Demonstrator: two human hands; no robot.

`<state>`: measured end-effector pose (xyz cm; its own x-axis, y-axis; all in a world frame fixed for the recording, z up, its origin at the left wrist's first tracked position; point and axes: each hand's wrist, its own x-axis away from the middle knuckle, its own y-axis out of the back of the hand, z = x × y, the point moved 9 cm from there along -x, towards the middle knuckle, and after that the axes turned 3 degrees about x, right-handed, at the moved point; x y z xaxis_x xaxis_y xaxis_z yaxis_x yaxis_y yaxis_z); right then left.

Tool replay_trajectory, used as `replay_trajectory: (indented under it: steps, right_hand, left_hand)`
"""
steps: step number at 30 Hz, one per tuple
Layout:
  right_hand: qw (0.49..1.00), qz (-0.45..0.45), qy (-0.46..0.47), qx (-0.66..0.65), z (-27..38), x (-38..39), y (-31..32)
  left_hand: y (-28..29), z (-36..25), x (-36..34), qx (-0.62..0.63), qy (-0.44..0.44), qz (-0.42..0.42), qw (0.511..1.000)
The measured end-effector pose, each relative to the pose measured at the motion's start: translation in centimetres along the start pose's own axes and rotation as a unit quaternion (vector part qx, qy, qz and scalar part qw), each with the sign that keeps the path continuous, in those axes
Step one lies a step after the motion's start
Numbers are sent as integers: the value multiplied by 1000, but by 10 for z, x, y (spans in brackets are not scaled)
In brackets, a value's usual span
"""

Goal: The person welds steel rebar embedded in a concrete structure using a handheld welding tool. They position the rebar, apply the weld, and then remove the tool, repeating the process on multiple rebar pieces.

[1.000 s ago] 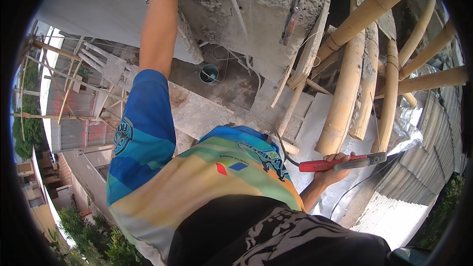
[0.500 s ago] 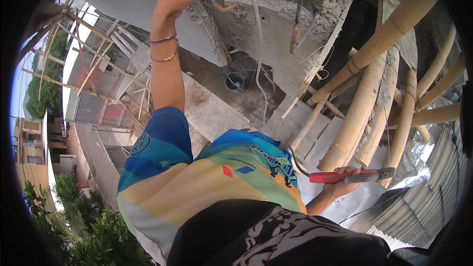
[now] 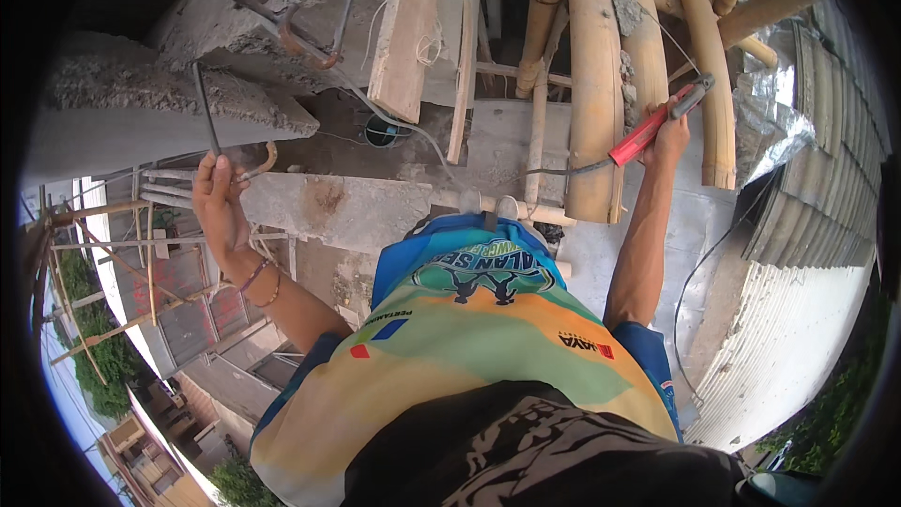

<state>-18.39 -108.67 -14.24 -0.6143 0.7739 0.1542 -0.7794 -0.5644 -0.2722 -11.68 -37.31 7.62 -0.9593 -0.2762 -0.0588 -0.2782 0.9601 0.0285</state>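
Note:
My left hand is closed around a dark steel rod, which points up in front of the concrete beam. A rusty hooked end curves out beside the same fingers; I cannot tell whether it belongs to that rod. On the right, my right hand grips a welding electrode holder by its red handle, its grey jaws pointing up and right near a bamboo pole. A dark cable leaves the handle's lower end toward the left. No electrode can be made out in the jaws.
Rough concrete with bent rebar fills the upper left. Thick bamboo poles and a wooden board stand ahead. A dark bucket sits below, and corrugated roofing lies at right.
The view has turned, so the scene sits differently. My left arm is now bent, its hand lower and farther left in view. My right hand has risen in view with the electrode holder.

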Motion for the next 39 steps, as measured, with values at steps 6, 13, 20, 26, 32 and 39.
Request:
replay_trajectory:
  steps: [6,13,20,26,32,39]
  right_hand:
    - [946,18,90,312,-20,-10,-20]
    - [818,-14,108,565,4,-2,-18]
    - [829,40,126,544,5,10,-22]
    - [840,25,164,517,6,31,-33]
    - [821,36,170,544,4,48,-43]
    - [842,44,134,521,-2,60,-40]
  left_hand:
    - [-6,-7,31,26,15,-44,999]
    - [-16,-6,41,26,12,-65,997]
    - [-26,6,25,51,8,-59,997]
    - [-31,3,13,65,-3,-42,997]
    - [-35,-15,8,72,-36,-10,997]
    - [-38,-42,11,52,-46,7,998]
